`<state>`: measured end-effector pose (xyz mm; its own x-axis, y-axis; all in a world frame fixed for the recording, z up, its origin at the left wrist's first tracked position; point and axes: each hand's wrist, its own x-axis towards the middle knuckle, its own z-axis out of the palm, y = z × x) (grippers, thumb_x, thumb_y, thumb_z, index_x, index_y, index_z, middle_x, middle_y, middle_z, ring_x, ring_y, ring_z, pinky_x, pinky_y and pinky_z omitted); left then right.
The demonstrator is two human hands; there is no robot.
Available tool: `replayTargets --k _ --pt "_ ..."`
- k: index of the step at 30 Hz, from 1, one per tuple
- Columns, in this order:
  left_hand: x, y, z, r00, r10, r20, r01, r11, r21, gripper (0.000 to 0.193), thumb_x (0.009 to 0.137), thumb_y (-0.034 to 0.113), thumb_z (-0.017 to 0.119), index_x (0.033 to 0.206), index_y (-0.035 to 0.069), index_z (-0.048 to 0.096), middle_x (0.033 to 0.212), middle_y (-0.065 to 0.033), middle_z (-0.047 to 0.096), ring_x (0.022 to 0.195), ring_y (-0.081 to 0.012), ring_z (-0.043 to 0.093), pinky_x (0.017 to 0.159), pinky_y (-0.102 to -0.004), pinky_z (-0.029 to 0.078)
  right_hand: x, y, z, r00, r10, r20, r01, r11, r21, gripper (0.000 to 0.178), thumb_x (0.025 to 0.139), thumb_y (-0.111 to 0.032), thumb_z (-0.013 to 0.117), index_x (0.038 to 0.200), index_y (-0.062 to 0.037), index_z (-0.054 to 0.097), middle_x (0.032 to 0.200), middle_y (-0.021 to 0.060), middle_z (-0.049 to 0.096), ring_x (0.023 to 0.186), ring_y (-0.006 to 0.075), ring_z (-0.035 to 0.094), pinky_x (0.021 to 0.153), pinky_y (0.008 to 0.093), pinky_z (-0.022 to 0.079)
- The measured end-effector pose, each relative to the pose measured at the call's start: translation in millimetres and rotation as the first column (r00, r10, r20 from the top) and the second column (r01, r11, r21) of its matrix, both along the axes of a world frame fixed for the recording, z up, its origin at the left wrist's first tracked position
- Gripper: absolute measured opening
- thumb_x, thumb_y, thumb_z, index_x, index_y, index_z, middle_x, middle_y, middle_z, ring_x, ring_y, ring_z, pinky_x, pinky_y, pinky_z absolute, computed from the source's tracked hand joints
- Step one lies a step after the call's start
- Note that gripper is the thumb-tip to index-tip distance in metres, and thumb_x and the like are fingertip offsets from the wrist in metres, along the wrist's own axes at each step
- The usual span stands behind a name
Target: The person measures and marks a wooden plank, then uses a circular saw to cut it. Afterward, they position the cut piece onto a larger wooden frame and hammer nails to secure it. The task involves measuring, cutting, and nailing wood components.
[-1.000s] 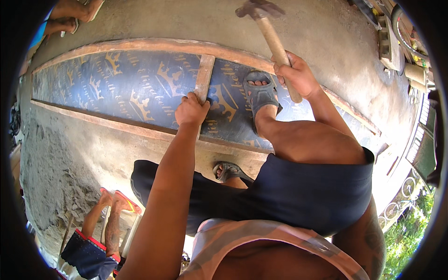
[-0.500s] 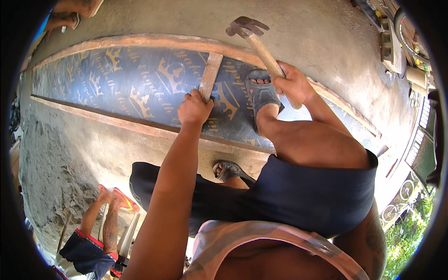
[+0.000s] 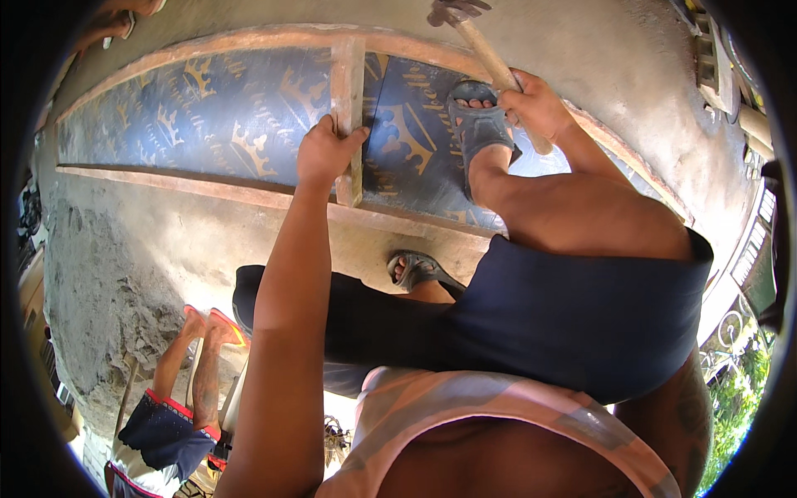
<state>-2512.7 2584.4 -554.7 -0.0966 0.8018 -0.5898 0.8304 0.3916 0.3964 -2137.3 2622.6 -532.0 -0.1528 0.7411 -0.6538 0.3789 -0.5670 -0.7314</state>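
Note:
A long dark blue panel (image 3: 249, 87) printed with gold crowns lies on the ground inside a frame of wooden strips (image 3: 249, 192). Across it, between the two long strips, lies a short wooden crosspiece (image 3: 348, 79). My left hand (image 3: 325, 151) grips this crosspiece near its middle, thumb on the right side. My right hand (image 3: 535, 104) is closed round the wooden handle of a claw hammer (image 3: 484, 51), low on the grip. The hammer's head points away from me, partly cut off by the view's dark rim. My right sandalled foot (image 3: 483, 124) stands on the panel.
My other sandalled foot (image 3: 419, 270) is on the ground at the frame's near side. Another person's legs (image 3: 207, 365) show at the lower left, and another person's feet (image 3: 116, 25) at the upper left. Concrete blocks (image 3: 716, 62) stand at the far right.
The crosspiece has swung from slanted to straight across the frame, its near end now by the near strip. My left hand moved left with it. The hammer has shifted away and rightward.

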Motion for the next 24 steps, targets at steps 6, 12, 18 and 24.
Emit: replayTargets --k 6,12,18,24 --pt "1.3 -10.2 -13.8 0.984 -0.09 -0.152 0.1 0.993 0.065 0.052 0.081 0.05 0.082 0.094 0.002 0.068 0.087 -0.0166 0.075 0.082 -0.0316 0.075 0.076 -0.042 0.058 3.1 -7.3 -10.0 0.997 0.034 0.064 -0.031 0.998 -0.057 0.031 0.089 -0.018 0.063 0.114 0.0009 0.061 0.078 0.0059 0.06 0.062 0.0143 0.056 0.056 0.0326 0.047" --pt "-14.8 -16.7 -21.5 0.959 0.236 0.157 -0.258 0.956 0.142 0.049 0.079 0.045 0.087 0.097 0.002 0.071 0.086 -0.0145 0.076 0.081 -0.0286 0.074 0.077 -0.0394 0.058 1.3 -11.8 -12.4 0.99 0.023 0.137 -0.01 0.996 -0.089 0.027 0.089 -0.021 0.063 0.107 -0.0013 0.061 0.079 0.0068 0.061 0.06 0.0153 0.057 0.055 0.0331 0.048" --pt "-35.3 -42.7 -26.6 0.831 0.375 0.411 -0.452 0.886 0.103 0.048 0.082 0.036 0.088 0.109 0.0 0.071 0.098 -0.0101 0.077 0.086 -0.0182 0.072 0.078 -0.0335 0.057 8.3 -18.9 -27.6 0.984 -0.002 0.179 0.027 0.99 -0.136 0.033 0.088 -0.025 0.066 0.11 -0.0014 0.064 0.079 0.0072 0.062 0.06 0.0172 0.061 0.053 0.0343 0.049" --pt "-9.7 -43.9 -12.7 0.952 0.27 0.143 -0.286 0.952 0.106 0.052 0.08 0.042 0.09 0.104 0.001 0.069 0.099 -0.0139 0.076 0.088 -0.0239 0.073 0.081 -0.0374 0.057 14.4 -22.7 -38.3 0.987 0.013 0.159 0.009 0.99 -0.139 0.034 0.087 -0.027 0.066 0.109 -0.0018 0.064 0.08 0.0071 0.063 0.061 0.0179 0.062 0.055 0.0347 0.052"
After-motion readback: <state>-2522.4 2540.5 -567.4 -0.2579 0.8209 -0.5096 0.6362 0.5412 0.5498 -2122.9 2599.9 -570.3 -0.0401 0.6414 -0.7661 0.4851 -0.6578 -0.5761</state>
